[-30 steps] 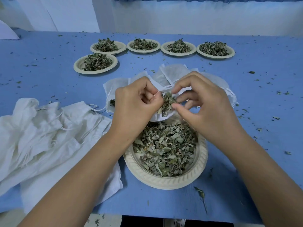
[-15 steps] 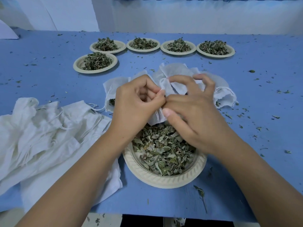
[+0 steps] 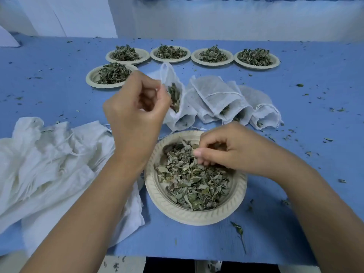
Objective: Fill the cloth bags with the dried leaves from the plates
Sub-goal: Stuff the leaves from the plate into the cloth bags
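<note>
1. Cloth bag (image 3: 183,115), partly filled: we pinch its mouth with the left hand (image 3: 136,113), raised at 11 o'clock from the near plate (image 3: 197,218).
2. Right hand (image 3: 230,154) is curled in the plate, gripping dried leaves (image 3: 189,184).
3. Filled bags (image 3: 218,95) lie at 1 o'clock, empty bags (image 3: 49,164) at 9, far plates (image 3: 170,61) at 12.

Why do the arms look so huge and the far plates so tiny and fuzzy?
Head view: the wide-angle lens swells what is near, so the left hand pinching the cloth bag and the right hand in the dried leaves look big, while the far plates shrink and go soft. Head view: light is even, shadows faint, no glare.
</note>
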Demonstrator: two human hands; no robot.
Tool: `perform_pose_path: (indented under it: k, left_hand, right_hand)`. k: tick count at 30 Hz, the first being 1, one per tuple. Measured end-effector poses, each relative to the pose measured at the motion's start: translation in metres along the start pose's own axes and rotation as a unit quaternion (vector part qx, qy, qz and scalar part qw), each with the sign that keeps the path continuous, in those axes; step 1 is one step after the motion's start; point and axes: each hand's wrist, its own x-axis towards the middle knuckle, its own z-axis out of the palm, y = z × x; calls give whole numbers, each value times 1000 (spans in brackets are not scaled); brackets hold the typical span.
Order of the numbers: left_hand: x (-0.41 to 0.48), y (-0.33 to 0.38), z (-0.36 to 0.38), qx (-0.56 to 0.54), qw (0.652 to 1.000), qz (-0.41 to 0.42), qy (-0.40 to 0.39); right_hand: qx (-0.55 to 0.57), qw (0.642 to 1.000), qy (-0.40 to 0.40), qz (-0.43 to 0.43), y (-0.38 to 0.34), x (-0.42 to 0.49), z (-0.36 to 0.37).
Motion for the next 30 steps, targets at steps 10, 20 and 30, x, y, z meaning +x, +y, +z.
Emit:
perform_pose_path:
  k: [10,20,30]
  left_hand:
    - [1,-11,4,78,975,-23,-205]
    - [2,-4,4,-66,941,-243,-226]
    - [-4,3,9,-162,905,-290,-265]
  right_hand:
    - [-133,988,-40,-65,-1,7,9]
    - [60,981,154,-98,-2,-2,-11]
    - [189,904,352,-152,-4,6,14]
